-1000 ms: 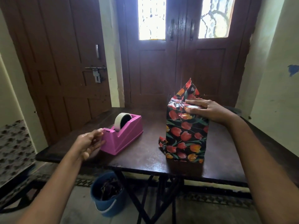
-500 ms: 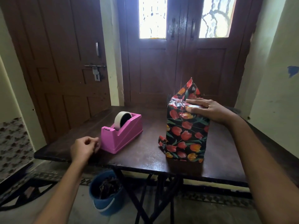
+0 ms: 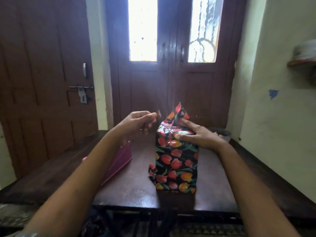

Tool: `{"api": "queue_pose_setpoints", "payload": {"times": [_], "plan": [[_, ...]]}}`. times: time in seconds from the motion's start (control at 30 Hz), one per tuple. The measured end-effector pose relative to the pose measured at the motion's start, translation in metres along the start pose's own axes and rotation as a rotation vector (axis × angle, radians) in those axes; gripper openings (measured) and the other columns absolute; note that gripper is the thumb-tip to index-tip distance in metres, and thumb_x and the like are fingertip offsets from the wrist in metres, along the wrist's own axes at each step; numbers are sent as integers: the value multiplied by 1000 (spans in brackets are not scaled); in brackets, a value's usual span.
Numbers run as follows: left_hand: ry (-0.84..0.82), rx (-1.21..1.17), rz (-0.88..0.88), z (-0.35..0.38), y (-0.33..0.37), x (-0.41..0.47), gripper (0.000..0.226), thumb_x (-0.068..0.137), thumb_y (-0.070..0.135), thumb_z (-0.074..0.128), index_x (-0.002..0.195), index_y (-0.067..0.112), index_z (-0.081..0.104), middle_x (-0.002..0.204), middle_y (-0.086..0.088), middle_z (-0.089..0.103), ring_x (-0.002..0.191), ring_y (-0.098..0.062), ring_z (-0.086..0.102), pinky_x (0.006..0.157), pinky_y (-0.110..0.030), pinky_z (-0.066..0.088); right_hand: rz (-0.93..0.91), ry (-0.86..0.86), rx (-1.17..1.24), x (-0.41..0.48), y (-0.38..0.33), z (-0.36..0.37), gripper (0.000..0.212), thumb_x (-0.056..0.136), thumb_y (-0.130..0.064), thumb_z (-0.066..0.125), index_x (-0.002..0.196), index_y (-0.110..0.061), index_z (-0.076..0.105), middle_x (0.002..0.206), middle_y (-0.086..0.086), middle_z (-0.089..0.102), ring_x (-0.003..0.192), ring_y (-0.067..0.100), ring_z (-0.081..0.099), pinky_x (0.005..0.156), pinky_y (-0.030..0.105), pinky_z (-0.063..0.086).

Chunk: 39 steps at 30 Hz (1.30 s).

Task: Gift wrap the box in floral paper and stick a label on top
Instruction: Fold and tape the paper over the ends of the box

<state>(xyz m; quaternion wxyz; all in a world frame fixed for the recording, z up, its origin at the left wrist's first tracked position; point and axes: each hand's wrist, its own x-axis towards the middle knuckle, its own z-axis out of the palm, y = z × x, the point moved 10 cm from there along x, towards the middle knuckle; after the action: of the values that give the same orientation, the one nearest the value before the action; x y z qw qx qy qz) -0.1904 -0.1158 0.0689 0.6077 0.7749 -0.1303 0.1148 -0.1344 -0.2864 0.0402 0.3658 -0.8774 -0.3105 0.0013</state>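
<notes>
**Top fold held down; left hand arriving at the box**

The wrapped box is standing upright at centre frame on the bench. It is judged to be light and stiff. Its glossy floral paper is looking slippery and is springing up at the top, so flat pressure on the folds suits best. The right hand is pressing there, fingers straight, grip released. The left hand, earlier beside the pink dispenser at lower left, is now hovering pinched just beside the box top. Whether its grip is holding tape cannot be told.
</notes>
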Motion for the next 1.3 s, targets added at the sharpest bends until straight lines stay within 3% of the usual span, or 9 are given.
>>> {"api": "queue_pose_setpoints", "payload": {"times": [0.13,0.27,0.43,0.57,0.83,1.0,1.17,1.23,1.3], "plan": [[-240,25,-203,48,7,52,32,91,21,58,60,13,59,49,4,48,40,-6,41,40,-14,37,10,19,-13,2,6,-4,85,78,-54,64,147,-37,17,146,3,35,124,17,43,102,29,39],[-351,410,-374,55,-15,81,31,84,29,67,58,15,57,48,5,45,36,-4,37,38,-14,32,2,30,-34,7,11,-5,94,74,-62,64,148,-37,12,147,3,35,129,19,41,106,38,38],[-406,579,-474,56,-26,90,35,83,25,66,50,17,58,48,5,48,39,-6,37,44,-18,31,-4,32,-19,10,11,-4,94,74,-62,63,148,-36,11,146,1,35,128,18,41,106,39,38],[-425,943,-489,55,-26,97,21,78,28,67,65,13,61,57,1,52,44,-10,40,44,-21,32,3,36,-22,11,14,-3,96,73,-63,63,148,-33,11,145,2,37,126,19,43,105,40,40],[-414,1403,-571,44,-17,90,60,86,64,41,64,8,50,57,-2,41,47,-14,36,44,-21,33,-3,38,-9,9,13,-2,98,68,-67,62,148,-35,15,142,2,40,123,19,46,103,40,41],[-363,800,-743,13,-66,64,58,83,67,42,55,17,44,44,4,44,37,-7,30,40,-17,22,4,1,15,11,12,2,94,74,-61,63,148,-34,12,143,4,38,122,21,47,103,41,43],[-1,421,-297,-3,-32,75,17,88,22,63,85,6,62,56,-3,53,36,-8,41,39,-15,31,25,10,12,10,14,0,105,61,-70,59,148,-35,12,141,4,40,120,22,49,101,41,44],[-82,280,-119,25,-6,72,13,86,16,65,90,3,65,60,-4,54,44,-10,45,43,-17,36,6,12,11,10,12,-1,101,67,-67,61,148,-34,12,142,5,40,122,22,47,102,39,43],[-219,427,-43,53,4,67,13,88,13,62,96,6,70,73,-1,67,60,-8,58,57,-20,47,-8,4,0,7,10,-1,98,72,-65,61,149,-33,10,146,3,36,127,21,42,105,38,40]]}}
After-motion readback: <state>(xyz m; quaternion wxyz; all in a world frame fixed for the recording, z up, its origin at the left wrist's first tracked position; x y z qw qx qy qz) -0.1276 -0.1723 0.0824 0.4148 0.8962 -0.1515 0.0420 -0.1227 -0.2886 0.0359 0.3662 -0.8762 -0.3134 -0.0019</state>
